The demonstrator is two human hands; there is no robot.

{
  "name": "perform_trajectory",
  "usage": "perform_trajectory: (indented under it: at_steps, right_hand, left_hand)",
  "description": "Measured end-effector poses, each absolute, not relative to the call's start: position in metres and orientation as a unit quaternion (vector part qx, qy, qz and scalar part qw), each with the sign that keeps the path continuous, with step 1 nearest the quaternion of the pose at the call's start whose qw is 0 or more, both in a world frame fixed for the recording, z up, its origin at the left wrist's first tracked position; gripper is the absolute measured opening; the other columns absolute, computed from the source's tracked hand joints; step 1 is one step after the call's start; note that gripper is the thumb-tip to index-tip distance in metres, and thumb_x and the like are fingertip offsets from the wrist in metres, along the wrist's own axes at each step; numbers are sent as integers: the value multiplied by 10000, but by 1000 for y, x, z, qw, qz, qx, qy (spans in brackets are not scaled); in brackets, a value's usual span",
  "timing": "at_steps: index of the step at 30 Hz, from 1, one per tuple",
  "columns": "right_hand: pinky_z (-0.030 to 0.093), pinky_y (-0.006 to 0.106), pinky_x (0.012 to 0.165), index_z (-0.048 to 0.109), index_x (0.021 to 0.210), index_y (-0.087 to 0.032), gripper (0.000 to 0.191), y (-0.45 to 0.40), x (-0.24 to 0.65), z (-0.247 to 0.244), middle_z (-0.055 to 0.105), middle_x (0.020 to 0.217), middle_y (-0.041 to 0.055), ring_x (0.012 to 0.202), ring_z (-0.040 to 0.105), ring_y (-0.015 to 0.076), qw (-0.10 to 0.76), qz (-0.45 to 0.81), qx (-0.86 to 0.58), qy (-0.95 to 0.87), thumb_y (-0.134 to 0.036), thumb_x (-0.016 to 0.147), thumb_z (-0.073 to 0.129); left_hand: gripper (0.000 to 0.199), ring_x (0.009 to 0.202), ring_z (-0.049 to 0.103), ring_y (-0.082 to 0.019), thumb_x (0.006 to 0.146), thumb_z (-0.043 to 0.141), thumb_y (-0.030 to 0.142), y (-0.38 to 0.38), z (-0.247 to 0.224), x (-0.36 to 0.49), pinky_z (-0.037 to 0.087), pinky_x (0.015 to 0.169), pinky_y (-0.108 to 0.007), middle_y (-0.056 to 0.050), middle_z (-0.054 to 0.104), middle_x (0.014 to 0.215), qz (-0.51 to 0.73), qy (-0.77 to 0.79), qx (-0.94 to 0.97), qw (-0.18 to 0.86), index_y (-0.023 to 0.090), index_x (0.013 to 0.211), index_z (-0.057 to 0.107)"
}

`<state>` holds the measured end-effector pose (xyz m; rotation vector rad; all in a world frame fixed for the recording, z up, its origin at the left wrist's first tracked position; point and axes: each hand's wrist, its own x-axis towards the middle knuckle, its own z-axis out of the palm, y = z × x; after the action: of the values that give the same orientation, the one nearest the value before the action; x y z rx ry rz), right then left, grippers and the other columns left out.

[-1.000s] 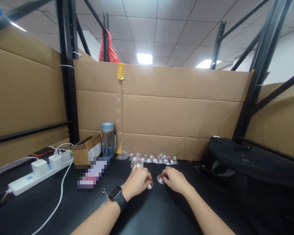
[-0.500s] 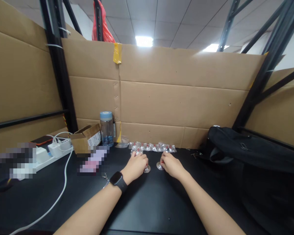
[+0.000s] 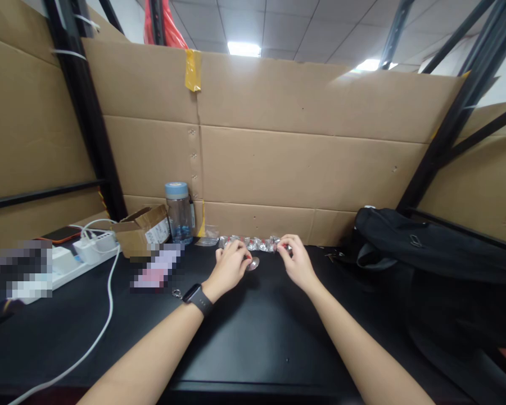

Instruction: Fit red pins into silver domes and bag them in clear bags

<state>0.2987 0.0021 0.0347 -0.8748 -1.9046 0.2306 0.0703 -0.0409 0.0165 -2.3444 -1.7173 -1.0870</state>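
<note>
My left hand (image 3: 231,266), with a black watch on its wrist, pinches a clear round disc (image 3: 253,263) just above the black table. The disc looks like a suction cup; the fingers cover part of it. At the right end of a row of shiny clear-wrapped pieces with red parts (image 3: 259,244), my right hand (image 3: 296,260) is closed, thumb and fingertips together. Something small with red shows at its fingertips, but what it is stays mostly hidden. The left fingers cover part of the row.
On the left stand a bottle with a blue lid (image 3: 179,216), an opened cardboard box (image 3: 141,233) and a white power strip (image 3: 95,247) with a trailing cable. A black bag (image 3: 425,253) fills the right side. A cardboard wall (image 3: 278,169) closes off the back.
My right hand has moved away from the left, to the row's end; the clear disc at its fingertips no longer shows plainly. The left hand keeps its disc, now tilted. The view has shifted slightly.
</note>
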Motion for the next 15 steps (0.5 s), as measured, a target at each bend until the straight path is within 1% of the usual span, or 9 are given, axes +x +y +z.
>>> perform_trajectory:
  at_steps: [1, 3, 5, 9, 12, 14, 15]
  right_hand:
    - [476, 337, 862, 614, 886, -201, 196, 3, 300, 38, 576, 1070, 94, 1021, 579, 223, 525, 110, -366, -760, -328, 973, 495]
    - [477, 322, 828, 616, 875, -195, 213, 4, 303, 43, 579, 1065, 93, 988, 584, 217, 556, 132, -373, -731, -371, 955, 525]
    - [476, 315, 816, 616, 860, -189, 228, 4, 305, 44, 581, 1057, 93, 974, 586, 215, 568, 147, -375, -718, -392, 939, 549]
    - [488, 306, 780, 616, 863, -190, 235, -1, 296, 38, 585, 1061, 100, 977, 591, 217, 591, 167, -368, -698, -406, 935, 558]
    - [509, 326, 843, 626, 857, -194, 246, -11, 279, 29, 602, 1106, 109, 1048, 597, 231, 577, 204, -346, -711, -419, 937, 566]
    - [526, 350, 895, 624, 861, -196, 256, -18, 269, 23, 615, 1173, 108, 1082, 615, 235, 548, 278, -320, -721, -438, 933, 579]
    - [545, 360, 885, 613, 872, -197, 266, -21, 266, 21, 617, 1204, 105, 1043, 642, 228, 538, 324, -310, -713, -455, 930, 584]
  left_hand:
    - [110, 1144, 508, -242, 948, 571, 287, -40, 16, 70, 333, 910, -390, -53, 601, 1127, -360, -559, -747, 16, 248, 963, 673]
    - [129, 1159, 504, -252, 945, 571, 311, -37, 16, 68, 353, 931, -403, -56, 602, 1136, -390, -565, -727, -5, 253, 954, 686]
    - [154, 1145, 530, -246, 942, 569, 335, -32, 17, 67, 382, 948, -401, -57, 605, 1131, -437, -558, -704, -48, 250, 940, 697]
    - [217, 1041, 596, -218, 928, 578, 382, -26, 15, 71, 437, 954, -353, -74, 628, 1050, -564, -501, -641, -143, 205, 935, 703]
    - [224, 1020, 605, -217, 911, 604, 380, -27, 12, 80, 442, 968, -354, -83, 655, 1008, -601, -466, -624, -179, 181, 921, 706]
    - [215, 1018, 612, -220, 902, 618, 371, -29, 10, 86, 445, 976, -365, -85, 668, 997, -589, -449, -641, -199, 176, 901, 710]
    - [212, 1017, 616, -222, 900, 622, 369, -30, 9, 88, 449, 977, -370, -86, 673, 995, -580, -444, -651, -207, 177, 896, 712]
